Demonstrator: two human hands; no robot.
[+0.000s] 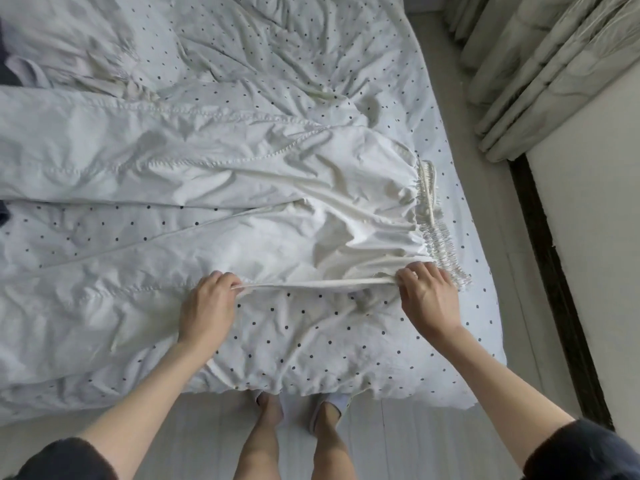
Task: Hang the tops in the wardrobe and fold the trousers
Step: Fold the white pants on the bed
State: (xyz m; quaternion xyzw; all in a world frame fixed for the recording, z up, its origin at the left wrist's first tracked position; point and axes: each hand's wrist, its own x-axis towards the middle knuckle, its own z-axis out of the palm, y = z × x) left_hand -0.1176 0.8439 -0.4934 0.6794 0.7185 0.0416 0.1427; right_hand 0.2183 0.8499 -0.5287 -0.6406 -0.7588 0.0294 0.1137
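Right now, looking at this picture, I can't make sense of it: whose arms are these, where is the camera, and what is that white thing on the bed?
There is no machine here. A person wears a wide-angle camera on the head, looking down, so you see their own arms, bare legs and feet at the bottom of the head view.

They stand at the edge of a bed covered with a white sheet dotted in black. On it lies a pair of white trousers, legs stretched to the left, the gathered elastic waistband to the right.

The left hand and the right hand each pinch the near edge of the trousers, holding it taut between them just above the sheet.

Other pale clothing is heaped at the far left. Curtains hang at the upper right.
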